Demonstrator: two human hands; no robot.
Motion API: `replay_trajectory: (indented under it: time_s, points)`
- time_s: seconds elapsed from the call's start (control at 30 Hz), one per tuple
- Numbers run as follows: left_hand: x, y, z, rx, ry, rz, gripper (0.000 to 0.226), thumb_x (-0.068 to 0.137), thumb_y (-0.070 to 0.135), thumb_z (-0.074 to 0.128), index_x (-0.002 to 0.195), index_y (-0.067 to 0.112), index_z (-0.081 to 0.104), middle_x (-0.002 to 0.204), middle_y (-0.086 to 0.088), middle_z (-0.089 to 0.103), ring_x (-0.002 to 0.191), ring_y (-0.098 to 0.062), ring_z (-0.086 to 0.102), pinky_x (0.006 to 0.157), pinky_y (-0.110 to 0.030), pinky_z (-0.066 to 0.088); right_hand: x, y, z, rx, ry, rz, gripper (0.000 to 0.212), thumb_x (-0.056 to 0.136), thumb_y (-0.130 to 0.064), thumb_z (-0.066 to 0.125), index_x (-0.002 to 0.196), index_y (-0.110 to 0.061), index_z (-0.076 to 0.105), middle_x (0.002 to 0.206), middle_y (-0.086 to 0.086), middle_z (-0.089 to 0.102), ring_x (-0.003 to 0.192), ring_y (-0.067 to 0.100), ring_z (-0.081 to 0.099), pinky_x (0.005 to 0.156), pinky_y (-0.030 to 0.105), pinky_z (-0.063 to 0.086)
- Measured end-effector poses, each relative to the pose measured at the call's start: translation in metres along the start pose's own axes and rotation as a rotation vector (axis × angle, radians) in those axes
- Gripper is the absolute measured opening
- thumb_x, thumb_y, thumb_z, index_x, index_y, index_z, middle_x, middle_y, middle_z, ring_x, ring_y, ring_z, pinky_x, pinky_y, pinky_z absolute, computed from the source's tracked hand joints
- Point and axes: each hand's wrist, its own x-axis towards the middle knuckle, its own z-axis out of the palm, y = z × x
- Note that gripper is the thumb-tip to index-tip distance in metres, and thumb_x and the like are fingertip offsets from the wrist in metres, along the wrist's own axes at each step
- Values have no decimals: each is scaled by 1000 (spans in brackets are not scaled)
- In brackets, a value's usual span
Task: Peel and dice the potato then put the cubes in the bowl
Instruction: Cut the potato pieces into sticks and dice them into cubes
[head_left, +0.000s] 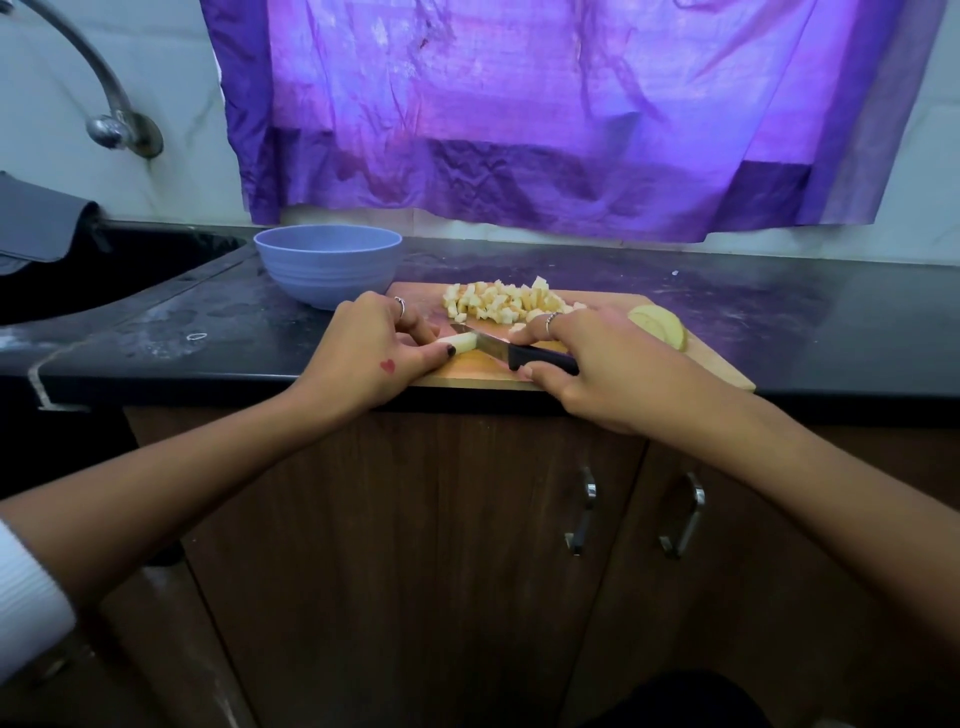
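A wrinkled purple sheet hangs across the top of the frame, thin and crumpled like plastic or paper; below it a black stone counter runs the full width, hard, glossy and dusted with pale smears; a dark sink curves in at the left under a bent metal tap.

At the centre a flat wooden board lies on the counter's front edge; just beyond its left corner stands the bowl, pale blue, smooth and ribbed, probably light plastic, with its inside hidden from this angle.

The left hand curls down on a pale potato strip on the near left of the board, fingertips pinning it; the right hand is wrapped round the black handle of a small knife, forefinger stretched along the top, the steel blade angled across the strip.

A heap of cubes sits at the board's far middle; an uncut peeled piece lies at the right, rounded and yellowish.

The strip looks firm but wet, so likely slippery; hold it from above, well back from the blade; the cubes are light and loose, best scooped rather than pinched.
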Motion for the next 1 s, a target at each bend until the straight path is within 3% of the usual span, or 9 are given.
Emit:
replay_trajectory:
  time_s: [0.1,0.17,0.33,0.5,0.6,0.83,0.93,1.0]
  points:
    - [0,0,0,-17,-13,-15,17,80,28,76,86,12,77,93,-1,74,88,-11,65,86,-31,52,-6,3,-5,-71,11,2,34,94,-33,55,127,-33,57,118,-1,64,99,15,58,84,32,49]
    - [-1,0,-1,-22,-10,-12,17,80,27,76,85,11,77,94,-1,74,88,-11,66,87,-33,52,-8,3,-9,-131,44,7,35,94,-34,52,129,-34,56,120,-1,63,108,21,57,87,37,50]
    - [-3,-1,1,-34,10,-24,19,80,27,76,82,9,76,93,-1,74,87,-11,66,85,-35,53,-12,-3,-8,-55,154,-21,38,94,-35,50,132,-34,54,122,-4,64,115,21,57,90,41,50]
    - [-3,-1,2,-45,15,-21,18,80,26,76,81,9,76,91,0,73,87,-11,66,85,-38,54,-11,-6,-3,-70,116,-40,38,96,-36,49,134,-36,51,116,-3,66,105,17,59,82,31,50]
    - [-1,-2,1,-60,3,-33,18,80,26,76,81,8,76,92,0,73,88,-11,66,85,-38,53,-6,-5,-1,-70,98,-39,36,96,-36,49,132,-35,52,112,-2,65,101,18,60,79,32,50]
    - [-3,2,3,-79,32,-43,13,79,22,76,73,10,73,89,1,73,89,-8,67,83,-28,52,14,-11,12,-84,68,-32,34,96,-34,50,130,-29,55,104,2,66,95,20,61,66,28,41]
    - [-5,4,3,-58,21,-46,15,81,26,75,68,19,68,88,1,73,85,-10,67,73,-21,50,7,-7,11,-117,71,-39,35,96,-37,49,130,-31,53,107,0,65,98,19,60,70,29,45]
    - [-4,3,3,-56,8,-46,15,81,29,74,70,20,69,90,0,73,86,-12,66,75,-23,51,-2,-1,6,-150,74,-21,36,96,-40,47,131,-34,52,110,-1,65,101,19,59,74,31,47]
